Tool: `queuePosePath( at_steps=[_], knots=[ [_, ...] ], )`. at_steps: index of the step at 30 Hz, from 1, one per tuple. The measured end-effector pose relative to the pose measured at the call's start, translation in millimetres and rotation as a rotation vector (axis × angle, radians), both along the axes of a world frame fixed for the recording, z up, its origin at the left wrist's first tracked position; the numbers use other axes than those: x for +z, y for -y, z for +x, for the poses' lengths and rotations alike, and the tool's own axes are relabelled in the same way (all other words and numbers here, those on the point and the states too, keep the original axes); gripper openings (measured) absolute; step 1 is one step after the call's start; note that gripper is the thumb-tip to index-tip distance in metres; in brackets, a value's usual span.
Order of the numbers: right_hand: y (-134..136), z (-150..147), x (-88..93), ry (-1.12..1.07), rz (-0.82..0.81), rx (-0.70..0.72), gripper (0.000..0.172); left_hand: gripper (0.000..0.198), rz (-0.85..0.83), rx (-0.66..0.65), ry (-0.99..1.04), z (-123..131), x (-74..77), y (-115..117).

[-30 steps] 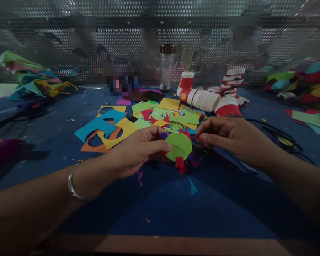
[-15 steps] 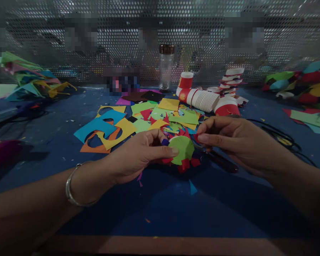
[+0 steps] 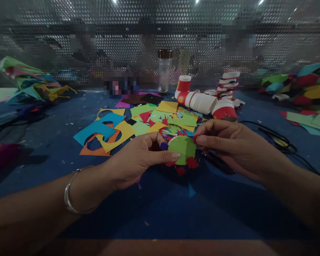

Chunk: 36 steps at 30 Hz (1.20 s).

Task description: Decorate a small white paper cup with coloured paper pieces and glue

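My left hand (image 3: 141,158) pinches a round green paper disc (image 3: 186,146) between thumb and fingers. Small red paper tabs (image 3: 192,163) stick out along the disc's lower edge, and a white edge shows behind its upper left. Something small and dark blue lies by my left fingers; its kind is unclear. At the disc's right edge, my right hand (image 3: 234,147) is closed, with a bit of red paper (image 3: 195,138) at its fingertips. Below that hand a dark handle (image 3: 220,164) lies on the table, partly covered, so its kind cannot be made out.
Behind my hands lie colored paper scraps (image 3: 173,117) and cut-out sheets (image 3: 97,128). Paper cups (image 3: 202,101) and a clear bottle (image 3: 164,74) stand farther back. A black cable (image 3: 285,144) runs at right. A perforated metal screen (image 3: 197,46) closes off the back.
The disc has turned slightly, its lower red tabs shifting left. My right fingertips have come in against its right edge. The whole view has tilted a little.
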State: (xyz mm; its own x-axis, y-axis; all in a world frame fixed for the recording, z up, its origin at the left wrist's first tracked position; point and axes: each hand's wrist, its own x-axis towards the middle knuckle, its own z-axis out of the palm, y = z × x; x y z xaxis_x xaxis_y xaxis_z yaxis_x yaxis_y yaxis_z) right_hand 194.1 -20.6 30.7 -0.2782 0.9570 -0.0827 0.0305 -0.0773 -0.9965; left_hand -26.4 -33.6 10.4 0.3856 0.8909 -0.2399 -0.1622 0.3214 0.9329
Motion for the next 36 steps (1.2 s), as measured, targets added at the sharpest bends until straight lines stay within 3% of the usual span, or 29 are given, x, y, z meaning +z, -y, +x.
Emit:
queuePosePath(
  at_steps=[7, 14, 24, 36],
  knots=[
    [3, 0, -1.8, -0.061, -0.039, -0.012, 0.02, 0.043, 0.076, 0.017, -0.113, 0, -2.3, 3],
    [5, -5, -2.8, -0.063, 0.026, -0.033, 0.022, 0.046, 0.121, 0.01, -0.175, 4, -4.1, 4],
    [6, -8, -9.3, -0.132, 0.036, 0.005, 0.018, 0.048, 0.074, -0.027, -0.083, 9, -6.8, 10],
    [9, -13, -14.0, -0.022, 0.095, -0.055, 0.026, 0.049, 0.102, -0.059, -0.081, 13, -5.7, 16]
  ],
)
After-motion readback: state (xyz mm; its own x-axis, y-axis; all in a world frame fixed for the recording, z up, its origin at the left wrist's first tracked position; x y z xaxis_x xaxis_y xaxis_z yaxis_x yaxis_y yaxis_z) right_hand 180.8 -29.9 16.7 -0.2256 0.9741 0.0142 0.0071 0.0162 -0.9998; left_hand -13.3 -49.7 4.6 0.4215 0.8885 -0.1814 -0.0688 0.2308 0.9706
